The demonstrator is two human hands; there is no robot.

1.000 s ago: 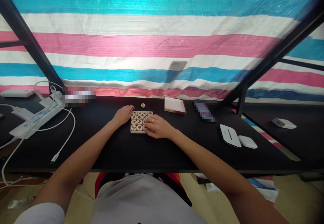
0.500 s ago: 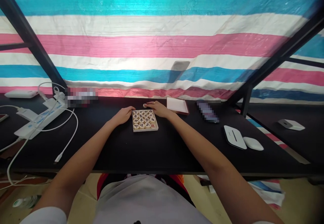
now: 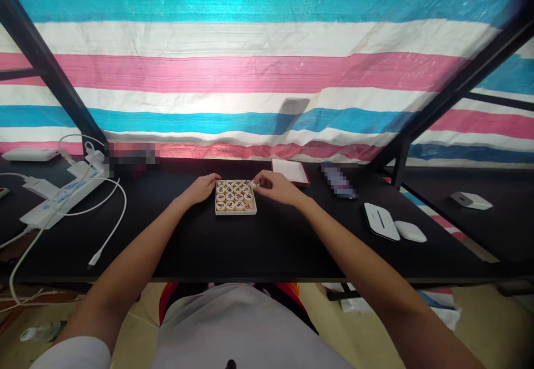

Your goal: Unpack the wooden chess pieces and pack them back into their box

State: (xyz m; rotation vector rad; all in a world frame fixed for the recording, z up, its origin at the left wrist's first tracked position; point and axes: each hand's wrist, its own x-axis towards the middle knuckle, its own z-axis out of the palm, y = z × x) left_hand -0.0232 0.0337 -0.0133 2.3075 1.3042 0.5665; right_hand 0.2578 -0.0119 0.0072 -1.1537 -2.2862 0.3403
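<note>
A small square wooden box [image 3: 235, 210] filled with round Chinese chess pieces [image 3: 230, 196] lies on the black table [image 3: 233, 246] in front of me. My left hand [image 3: 202, 186] rests against the box's left edge with curled fingers. At the box's upper right corner my right hand [image 3: 275, 186] pinches one round chess piece [image 3: 253, 183] between thumb and fingers, just above the tray.
The box's lid [image 3: 290, 171] lies behind my right hand. A white power strip [image 3: 58, 199] with trailing white cables [image 3: 109, 230] sits at the left. Two white devices [image 3: 379, 221] [image 3: 410, 231] lie at the right, beside a blurred item [image 3: 339, 182]. A striped tarp [image 3: 267, 68] hangs behind.
My right hand left the box's lower right, reached to the loose piece behind the box, and now holds it at the box's upper right corner. The left hand stayed put.
</note>
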